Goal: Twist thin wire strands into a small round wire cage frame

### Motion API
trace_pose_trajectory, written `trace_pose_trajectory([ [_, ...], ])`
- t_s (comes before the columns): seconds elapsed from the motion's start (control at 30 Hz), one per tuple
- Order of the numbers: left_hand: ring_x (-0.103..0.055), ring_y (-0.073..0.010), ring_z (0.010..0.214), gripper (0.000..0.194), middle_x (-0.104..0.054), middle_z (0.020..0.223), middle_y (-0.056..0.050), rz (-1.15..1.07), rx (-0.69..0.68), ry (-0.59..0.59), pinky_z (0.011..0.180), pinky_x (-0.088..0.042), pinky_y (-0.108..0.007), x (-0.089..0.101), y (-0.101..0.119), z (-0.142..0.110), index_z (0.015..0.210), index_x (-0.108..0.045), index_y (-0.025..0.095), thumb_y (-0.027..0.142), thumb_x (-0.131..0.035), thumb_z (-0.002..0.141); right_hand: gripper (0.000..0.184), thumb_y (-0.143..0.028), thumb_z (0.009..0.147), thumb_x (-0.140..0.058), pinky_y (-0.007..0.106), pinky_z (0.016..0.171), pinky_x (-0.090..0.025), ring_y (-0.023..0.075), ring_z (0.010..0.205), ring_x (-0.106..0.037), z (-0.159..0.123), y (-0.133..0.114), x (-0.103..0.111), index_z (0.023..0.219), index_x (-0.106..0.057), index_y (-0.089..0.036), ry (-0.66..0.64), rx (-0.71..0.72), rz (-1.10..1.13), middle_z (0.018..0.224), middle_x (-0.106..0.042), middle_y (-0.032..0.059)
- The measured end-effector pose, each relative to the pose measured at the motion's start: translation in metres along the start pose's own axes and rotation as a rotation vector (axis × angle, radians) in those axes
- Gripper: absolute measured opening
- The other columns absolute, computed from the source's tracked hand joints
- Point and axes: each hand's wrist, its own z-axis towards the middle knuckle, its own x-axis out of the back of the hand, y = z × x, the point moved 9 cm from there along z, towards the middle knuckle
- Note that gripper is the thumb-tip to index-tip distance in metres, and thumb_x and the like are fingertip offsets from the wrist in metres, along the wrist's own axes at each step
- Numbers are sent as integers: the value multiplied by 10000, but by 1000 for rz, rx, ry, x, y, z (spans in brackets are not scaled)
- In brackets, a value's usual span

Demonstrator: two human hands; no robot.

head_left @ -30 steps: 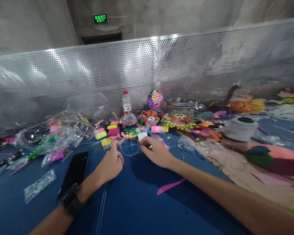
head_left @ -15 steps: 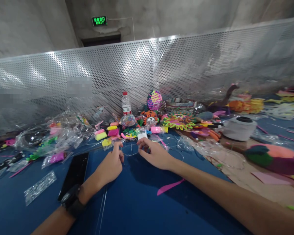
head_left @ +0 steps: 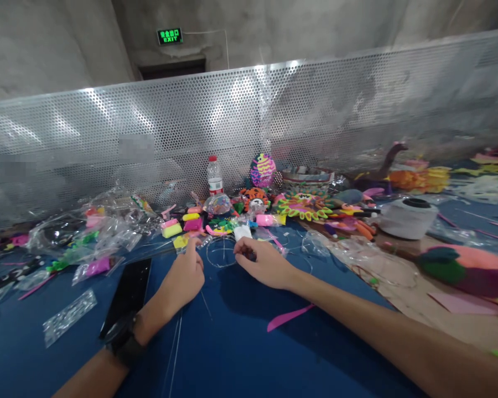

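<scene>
A thin pale wire hoop [head_left: 208, 255] with strands crossing inside it stands between my hands above the blue table. My right hand [head_left: 268, 264] pinches the hoop's right side, thumb against curled fingers. My left hand [head_left: 185, 276] is at the hoop's left, fingers curled and pressed together. A thin loose wire end [head_left: 207, 307] trails below it and appears to come from its fingers; the grip itself is partly hidden. Just behind my right fingertips lies a small white lump [head_left: 243, 232].
A black phone [head_left: 126, 296] lies beside my left forearm, a pink plastic knife [head_left: 288, 317] under my right. Clay packs [head_left: 172, 230], a bottle [head_left: 214, 177] and clay figures line the back before a perforated metal screen [head_left: 182, 121]. A thread spool [head_left: 406, 218] stands right.
My left hand has drawn slightly left and down, away from the hoop, and more of the hoop's left side shows. My right hand stays nearly in place.
</scene>
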Motion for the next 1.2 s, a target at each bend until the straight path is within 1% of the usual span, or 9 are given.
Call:
trace_pose_trajectory([
  [0.1,-625,-185,805,469,-618,909,-73,-69,-8,113,773,-483,-333,4,-4,3,1205,-363,171,-7,-372,771,98,-147,708,-516,254,560,-400,134,596,-544,0,3,0,733,-595,-199,1,-3,8,634,-603,-12],
  [0.17,-625,-188,881,493,-606,1026,-109,-138,0,130,842,-488,-363,1,-7,4,1224,-354,167,-14,-380,766,129,-141,686,-502,262,572,-421,142,595,-570,0,5,1,717,-612,-201,0,-1,51,620,-625,-12],
  [0.33,-590,-220,1094,591,-561,1217,-174,-327,33,3,972,-452,-408,-14,-5,3,1278,-344,141,-37,-418,719,205,-153,670,-437,271,532,-450,151,515,-600,0,9,9,683,-637,-202,15,-62,177,551,-644,-6],
  [0.5,-481,-227,1260,697,-499,1344,-204,-360,8,-127,1089,-326,-449,-21,4,-1,1344,-272,129,-67,-414,691,118,-148,633,-440,251,455,-419,142,433,-569,0,14,11,706,-498,-221,45,-118,237,507,-611,-37],
  [0.6,-463,-231,1280,677,-495,1357,-214,-372,13,-145,1087,-327,-447,-21,3,0,1350,-257,119,-48,-423,716,118,-140,638,-445,250,453,-405,145,439,-573,0,18,7,719,-441,-227,23,-133,202,528,-625,-33],
  [0.77,-490,-246,1255,542,-536,1331,-185,-368,-7,-120,1061,-347,-466,-22,4,2,1309,-311,153,35,-446,798,120,-117,655,-431,248,482,-396,133,444,-557,2,21,0,704,-413,-225,-37,-134,133,524,-620,-37],
  [0.93,-581,-266,1140,364,-613,1236,-165,-411,27,-40,960,-442,-452,-25,-4,8,1221,-412,177,177,-476,863,134,-137,707,-406,253,504,-394,129,484,-530,7,25,9,802,-434,-228,55,-166,154,636,-649,-24],
  [1.03,-611,-251,1095,256,-661,1139,-142,-462,33,17,925,-470,-418,-26,-9,13,1122,-471,177,213,-478,869,105,-167,718,-450,273,584,-420,145,600,-559,10,24,17,796,-505,-211,128,-104,41,735,-648,6],
  [1.2,-652,-234,976,181,-687,1021,-104,-447,-5,64,871,-494,-384,-23,-9,17,993,-549,181,280,-523,844,142,-136,703,-494,280,602,-420,156,634,-557,12,21,10,809,-570,-191,75,-10,-64,734,-643,17],
])
